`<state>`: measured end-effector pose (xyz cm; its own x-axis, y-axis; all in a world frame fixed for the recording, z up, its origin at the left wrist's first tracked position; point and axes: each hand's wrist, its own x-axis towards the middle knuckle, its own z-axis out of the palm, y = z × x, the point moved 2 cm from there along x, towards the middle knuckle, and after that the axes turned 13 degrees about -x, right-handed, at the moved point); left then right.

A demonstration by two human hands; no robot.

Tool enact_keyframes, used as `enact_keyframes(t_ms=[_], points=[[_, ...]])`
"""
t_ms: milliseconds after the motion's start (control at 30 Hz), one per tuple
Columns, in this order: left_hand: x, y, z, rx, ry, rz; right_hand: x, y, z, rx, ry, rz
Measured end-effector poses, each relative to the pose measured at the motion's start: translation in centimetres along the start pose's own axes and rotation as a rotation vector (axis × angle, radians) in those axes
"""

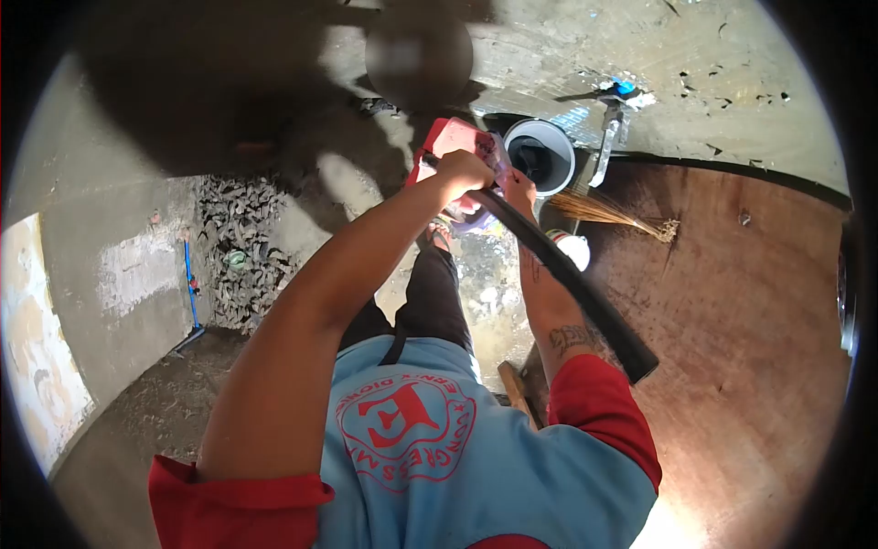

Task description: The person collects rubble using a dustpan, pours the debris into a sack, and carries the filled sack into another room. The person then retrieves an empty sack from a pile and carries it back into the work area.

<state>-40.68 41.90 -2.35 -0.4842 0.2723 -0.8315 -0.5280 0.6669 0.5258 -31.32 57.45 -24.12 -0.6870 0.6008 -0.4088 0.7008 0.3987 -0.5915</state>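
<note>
My left hand (464,174) is wrapped round a long black handle (576,279). The handle slants from the pink plastic piece up toward me, its thick end near my right sleeve. Around and beyond my left hand is the pink and red plastic piece (457,137), shaped like a scoop or dustpan; my arm and hand hide part of it. My right hand (520,190) is closed at its purplish right edge, with the fingers partly hidden. Just beyond my right hand stands a grey-rimmed bucket (569,151) with something dark inside.
A stick broom (613,212) lies right of the bucket, with a white tub (573,249) nearby. A tap (608,137) juts from the wall. Brown board (732,274) covers the right side. Dark debris (242,242) and a blue pipe (190,284) are at left.
</note>
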Motion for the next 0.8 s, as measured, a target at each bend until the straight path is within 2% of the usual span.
enact_keyframes(t_ms=[33,67,100,200,267,433,500,533,567,600,633,667,700,733,767,800], points=[[-0.8,1.0,0.2,0.025,-0.004,-0.01,0.2,0.4,0.0,-0.002,-0.007,-0.015],[-1.4,1.4,0.7,-0.113,0.001,-0.025,0.3,0.5,0.4,-0.071,-0.006,-0.027],[-1.4,1.6,1.1,-0.191,-0.002,-0.024,1.9,3.4,2.2,-0.044,-0.041,-0.175],[-1.7,2.3,1.4,-0.22,0.012,-0.045,1.2,3.0,2.0,-0.073,0.016,-0.076],[-1.8,2.7,1.3,-0.228,0.037,0.08,0.4,2.7,0.8,-0.069,0.092,0.021],[-2.1,2.7,-0.4,0.012,0.022,0.139,-0.2,2.0,-2.2,-0.051,0.197,0.167],[-2.6,2.4,-2.0,-0.217,0.041,-0.038,-0.2,1.5,-2.9,-0.315,0.079,0.184],[-0.8,-0.1,-4.0,-0.361,-0.05,0.063,-0.3,1.5,-3.0,-0.311,0.073,0.189],[0.9,-2.5,-6.0,-0.521,-0.16,0.152,0.2,2.1,-2.9,-0.351,-0.033,0.257],[2.5,-4.9,-7.9,-0.678,-0.283,0.222,0.5,2.9,-2.5,-0.44,-0.016,0.228],[-0.8,-4.6,-10.9,-0.775,-0.422,0.081,0.9,4.2,-1.8,-0.529,0.002,0.198],[0.7,-8.6,-14.3,-0.652,-0.497,0.368,2.0,5.8,-0.6,-0.823,-0.111,0.075],[-1.0,-9.4,-16.0,-0.799,-0.712,0.381,1.2,5.5,-1.0,-0.822,-0.112,0.071],[-2.8,-10.3,-17.7,-0.933,-0.939,0.356,-0.2,4.7,-1.5,-1.095,-0.205,-0.156],[-3.7,-13.0,-20.0,-0.867,-0.634,0.295,0.4,6.5,0.2,-1.209,-0.244,-0.247],[-5.6,-15.0,-21.0,-0.968,-0.396,0.222,1.0,8.4,1.8,-1.319,-0.275,-0.344]])
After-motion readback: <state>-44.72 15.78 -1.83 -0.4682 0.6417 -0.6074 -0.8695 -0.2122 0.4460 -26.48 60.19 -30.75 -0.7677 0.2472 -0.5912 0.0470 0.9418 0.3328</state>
